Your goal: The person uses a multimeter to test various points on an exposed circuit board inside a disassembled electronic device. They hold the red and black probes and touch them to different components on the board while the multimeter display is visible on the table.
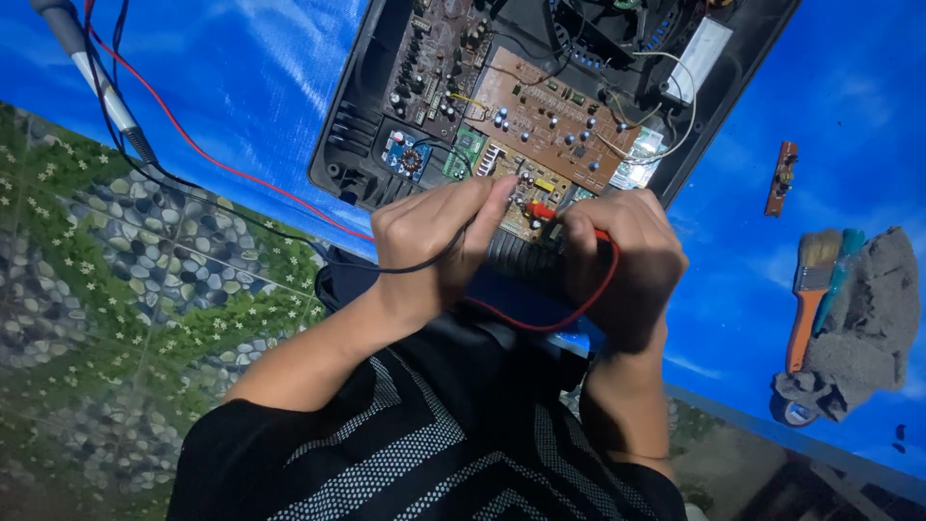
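while the left hand (439, 241) pinches a black lead (289, 236), the right hand (622, 256) holds a red probe (540, 209)

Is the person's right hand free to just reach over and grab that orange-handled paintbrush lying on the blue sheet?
Probably not right away: the right hand is closed on a red test probe. The orange-handled paintbrush itself lies unobstructed beside a grey rag.

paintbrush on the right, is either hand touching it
No, the orange-handled paintbrush lies beside a grey rag, apart from the left hand and right hand at the circuit board.
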